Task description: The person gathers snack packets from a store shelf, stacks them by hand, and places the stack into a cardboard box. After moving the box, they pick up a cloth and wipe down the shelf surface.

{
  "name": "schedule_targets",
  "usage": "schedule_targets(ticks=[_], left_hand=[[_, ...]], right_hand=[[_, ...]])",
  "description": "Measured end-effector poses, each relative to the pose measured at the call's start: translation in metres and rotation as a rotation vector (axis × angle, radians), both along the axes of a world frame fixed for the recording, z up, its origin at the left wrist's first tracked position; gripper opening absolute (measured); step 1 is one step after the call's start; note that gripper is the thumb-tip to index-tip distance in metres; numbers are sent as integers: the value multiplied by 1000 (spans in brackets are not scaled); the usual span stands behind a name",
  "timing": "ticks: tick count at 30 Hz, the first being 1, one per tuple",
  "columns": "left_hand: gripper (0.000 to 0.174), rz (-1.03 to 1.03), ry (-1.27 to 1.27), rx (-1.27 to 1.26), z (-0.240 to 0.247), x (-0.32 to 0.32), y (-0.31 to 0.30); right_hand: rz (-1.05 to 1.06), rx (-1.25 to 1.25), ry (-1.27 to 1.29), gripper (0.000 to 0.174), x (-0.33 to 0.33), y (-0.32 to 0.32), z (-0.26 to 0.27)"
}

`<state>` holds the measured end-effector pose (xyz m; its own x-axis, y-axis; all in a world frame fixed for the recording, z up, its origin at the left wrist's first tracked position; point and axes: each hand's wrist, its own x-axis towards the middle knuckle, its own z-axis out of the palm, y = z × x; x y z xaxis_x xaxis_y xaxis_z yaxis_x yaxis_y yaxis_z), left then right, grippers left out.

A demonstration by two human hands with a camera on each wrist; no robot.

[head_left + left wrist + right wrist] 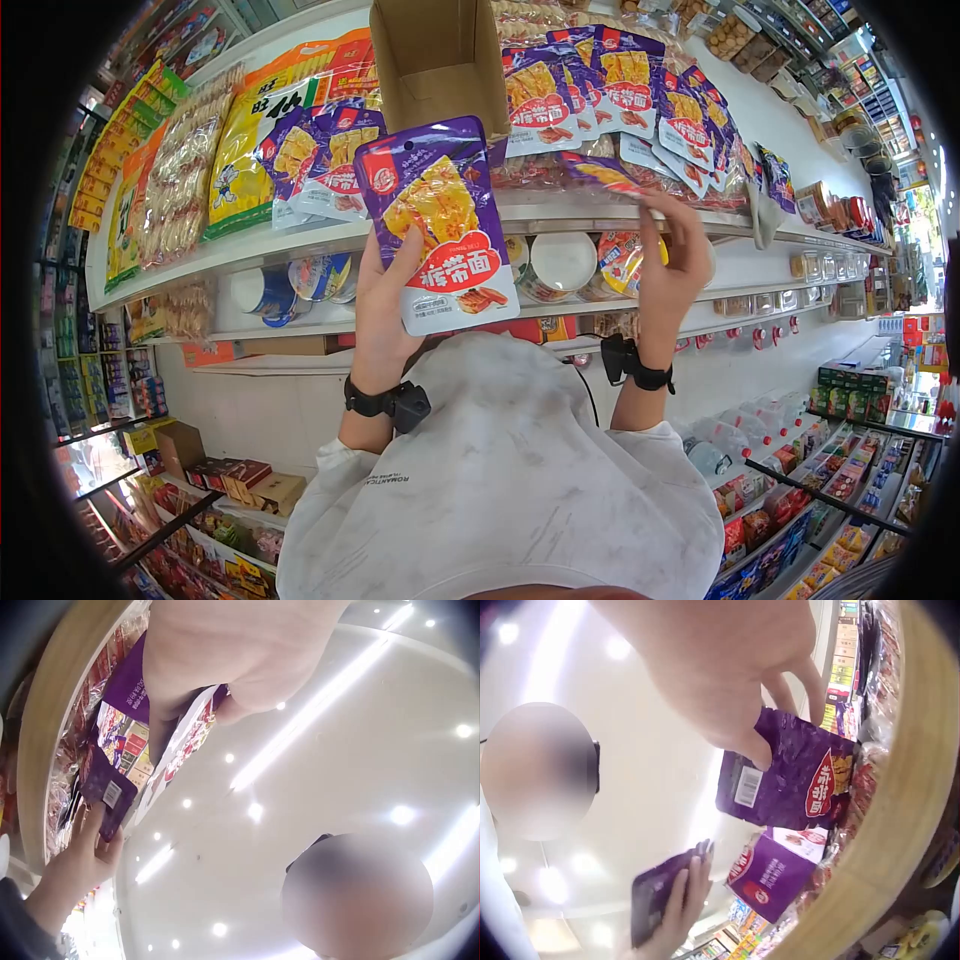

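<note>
My left hand (383,305) holds a purple-and-white snack pouch (440,230) upright, thumb across its front and the other fingers hidden behind. The pouch shows yellow food pieces and a red label. My right hand (678,250) pinches the edge of a second snack pouch (598,174), tilted nearly edge-on in the head view. In the right wrist view this second pouch (787,769) turns its purple back with a barcode, gripped by the thumb. Just behind the left hand's pouch stands an open cardboard box (438,75), brown inside; its purple outside (772,874) shows in the right wrist view.
More purple pouches (625,85) lie overlapped right of the box, and a few (325,160) to its left. Large yellow snack bags (250,140) fill the shelf's left side. The shelf edge (270,255) runs below, with tubs (562,262) on the tier underneath.
</note>
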<state>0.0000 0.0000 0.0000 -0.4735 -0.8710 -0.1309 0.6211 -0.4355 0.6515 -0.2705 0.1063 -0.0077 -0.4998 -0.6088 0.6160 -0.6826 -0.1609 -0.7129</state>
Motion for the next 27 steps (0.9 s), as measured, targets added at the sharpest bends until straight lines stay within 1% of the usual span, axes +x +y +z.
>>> schedule_targets(ticks=[2, 5, 6, 9, 10, 11, 12, 14, 15, 16, 17, 19, 20, 23, 24, 26, 27], left_hand=[[42, -14, 13, 6, 1, -2, 2], [40, -33, -19, 33, 0, -3, 1], [40, -38, -21, 25, 1, -4, 2], [41, -29, -29, 4, 7, -10, 6], [42, -22, -33, 1, 8, -12, 7], [43, -17, -38, -3, 9, -14, 7], [40, 4, -101, -63, 8, -16, 8], [42, 11, -21, -32, -9, -12, 7], [45, 13, 23, -20, -20, -10, 6], [56, -19, 34, 82, -23, -10, 2], [59, -33, 111, 63, -21, -9, 3], [63, -54, 265, 24, 3, -10, 8], [68, -13, 179, 91, 13, -6, 10], [58, -55, 232, 37, 6, -5, 11], [46, 114, -32, -13, 6, -8, 11], [43, 120, -2, -133, 5, -7, 12], [41, 111, 35, -85, 6, -7, 10]], right_hand=[[-107, -157, -252, 25, 8, 1, 7], [-76, -321, -591, 22, 12, -1, 6], [-109, -392, -570, 16, 13, -3, 8], [-107, -516, -129, 16, 31, -5, 20], [-59, -553, -33, 18, 44, -5, 25], [91, -439, 40, 22, 52, 1, 31], [239, -325, 112, 25, 60, 9, 36], [497, -110, 205, 37, 71, 7, 37], [609, -11, 228, 45, 77, 0, 34], [609, 27, 233, 46, 82, -4, 30], [610, 63, 240, 46, 87, -8, 25], [615, 90, 250, 47, 93, -14, 20], [619, 83, 251, 47, 95, -16, 19], [626, 81, 269, 50, 100, -18, 23], [628, 83, 278, 51, 100, -18, 26], [669, 89, 233, 51, 90, -17, 36], [620, 69, 196, 50, 84, -19, 35]])
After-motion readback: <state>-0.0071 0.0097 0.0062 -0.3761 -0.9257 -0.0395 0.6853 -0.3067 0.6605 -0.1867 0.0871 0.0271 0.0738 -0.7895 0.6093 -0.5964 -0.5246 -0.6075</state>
